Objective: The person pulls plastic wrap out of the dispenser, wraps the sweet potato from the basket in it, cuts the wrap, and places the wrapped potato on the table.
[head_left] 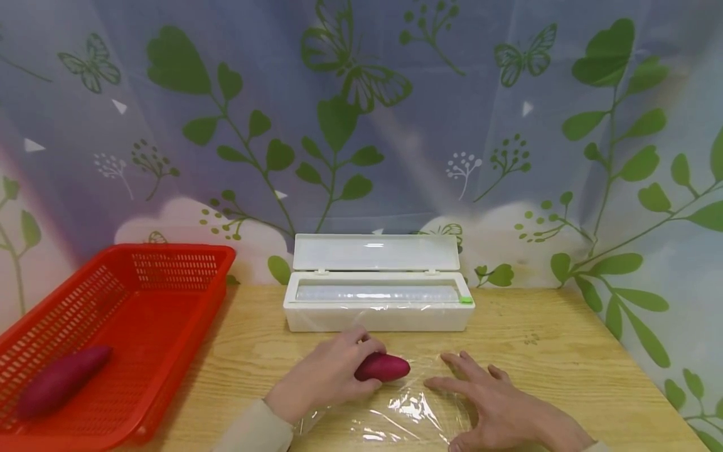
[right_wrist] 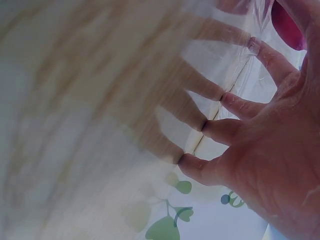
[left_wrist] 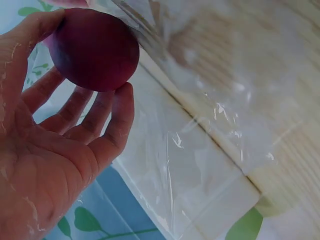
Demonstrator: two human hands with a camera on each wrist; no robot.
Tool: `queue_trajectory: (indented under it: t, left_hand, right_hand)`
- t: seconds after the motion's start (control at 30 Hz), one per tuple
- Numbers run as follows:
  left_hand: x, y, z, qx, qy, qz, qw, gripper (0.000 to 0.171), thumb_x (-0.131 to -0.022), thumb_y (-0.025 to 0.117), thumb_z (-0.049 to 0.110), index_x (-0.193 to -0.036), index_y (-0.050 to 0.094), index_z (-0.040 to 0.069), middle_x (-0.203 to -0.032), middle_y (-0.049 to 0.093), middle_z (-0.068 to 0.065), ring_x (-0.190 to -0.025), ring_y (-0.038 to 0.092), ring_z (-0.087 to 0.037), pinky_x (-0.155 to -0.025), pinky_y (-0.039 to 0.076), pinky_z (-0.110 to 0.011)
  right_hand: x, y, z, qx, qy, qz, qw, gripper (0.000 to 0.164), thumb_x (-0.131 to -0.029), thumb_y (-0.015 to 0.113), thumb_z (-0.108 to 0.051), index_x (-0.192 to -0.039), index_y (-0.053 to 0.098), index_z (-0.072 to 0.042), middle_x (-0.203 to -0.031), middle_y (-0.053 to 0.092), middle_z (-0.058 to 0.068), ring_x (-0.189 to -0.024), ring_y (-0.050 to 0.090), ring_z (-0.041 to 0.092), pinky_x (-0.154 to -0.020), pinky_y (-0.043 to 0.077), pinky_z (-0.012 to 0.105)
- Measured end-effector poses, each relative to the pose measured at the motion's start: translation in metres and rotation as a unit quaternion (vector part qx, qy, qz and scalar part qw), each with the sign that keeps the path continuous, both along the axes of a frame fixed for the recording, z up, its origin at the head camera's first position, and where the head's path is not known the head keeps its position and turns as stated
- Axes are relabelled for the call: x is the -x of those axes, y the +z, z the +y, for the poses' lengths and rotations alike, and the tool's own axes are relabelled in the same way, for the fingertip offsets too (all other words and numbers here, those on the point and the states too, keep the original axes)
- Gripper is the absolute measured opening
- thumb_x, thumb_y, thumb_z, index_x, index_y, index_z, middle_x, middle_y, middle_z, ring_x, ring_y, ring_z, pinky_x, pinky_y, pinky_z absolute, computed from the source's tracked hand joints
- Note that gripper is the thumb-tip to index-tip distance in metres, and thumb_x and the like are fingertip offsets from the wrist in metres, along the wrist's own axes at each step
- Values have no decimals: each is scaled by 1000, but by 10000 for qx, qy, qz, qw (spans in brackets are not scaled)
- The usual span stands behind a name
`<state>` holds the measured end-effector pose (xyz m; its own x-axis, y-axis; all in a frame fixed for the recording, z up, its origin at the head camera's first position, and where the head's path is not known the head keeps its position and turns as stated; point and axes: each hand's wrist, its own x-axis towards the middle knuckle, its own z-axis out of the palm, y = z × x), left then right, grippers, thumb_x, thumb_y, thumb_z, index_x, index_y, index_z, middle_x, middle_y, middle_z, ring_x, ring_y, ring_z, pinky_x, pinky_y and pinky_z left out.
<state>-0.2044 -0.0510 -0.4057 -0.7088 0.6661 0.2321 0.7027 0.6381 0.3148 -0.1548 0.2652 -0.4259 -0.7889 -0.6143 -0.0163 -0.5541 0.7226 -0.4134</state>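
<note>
My left hand [head_left: 324, 376] grips a purple sweet potato [head_left: 390, 368] between thumb and fingers, over a sheet of clear cling film [head_left: 415, 408] on the table. In the left wrist view the sweet potato [left_wrist: 95, 50] shows end-on, held at the fingertips. To its right, my right hand [head_left: 497, 402] has its fingers spread, with the fingertips down at the film's right side. In the right wrist view those fingertips meet their reflections on the shiny surface. The film runs back to a white dispenser box [head_left: 375, 319] with its lid up and a film roll [head_left: 377, 293] inside.
A red plastic basket [head_left: 189, 339] stands at the left with another purple sweet potato [head_left: 64, 380] in it. A green slider [head_left: 465, 300] sits at the box's right end. Behind the wooden table [head_left: 565, 351] hangs a leaf-patterned curtain [head_left: 395, 157].
</note>
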Motion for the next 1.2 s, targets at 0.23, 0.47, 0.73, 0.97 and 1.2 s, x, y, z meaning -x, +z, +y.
queue_trajectory:
  t: [0.23,0.47,0.73,0.97,1.2]
  left_hand:
    - [1,-2,3,60,34,27,10000,41,-88,79,33,-125,69,19,-113,62,2,-89,60,-8,-81,55,-24]
    - [1,-2,2,108,-5,136,9998,44,-88,80,36,-127,69,19,-114,63,1,-92,61,-8,-84,55,-26]
    - [-1,-1,1,180,-103,196,9996,40,-88,78,39,-123,70,22,-113,62,3,-92,59,-9,-80,52,-23]
    - [-3,1,0,187,-145,188,9995,38,-90,76,39,-124,70,23,-115,63,3,-96,58,-9,-83,52,-27]
    - [-12,8,-10,-11,-189,719,9972,29,-90,76,41,-114,72,25,-111,64,6,-103,59,-10,-93,53,-33]
  right_hand:
    - [1,1,1,-16,21,-19,10000,85,-78,76,-66,-152,45,-39,-163,32,20,-147,28,56,-95,28,87]
    - [1,0,1,-24,41,25,10000,85,-78,76,-66,-152,44,-39,-163,32,19,-147,28,56,-95,29,86]
    - [1,-1,0,-65,20,80,9999,85,-78,75,-67,-152,44,-39,-162,33,19,-148,28,56,-95,29,86]
    - [0,-1,0,-50,-48,9,10000,85,-78,75,-68,-151,45,-41,-162,32,18,-149,27,54,-97,27,86]
    - [-1,-2,0,29,-38,-28,10000,84,-78,76,-66,-152,44,-41,-163,31,19,-149,25,56,-98,26,86]
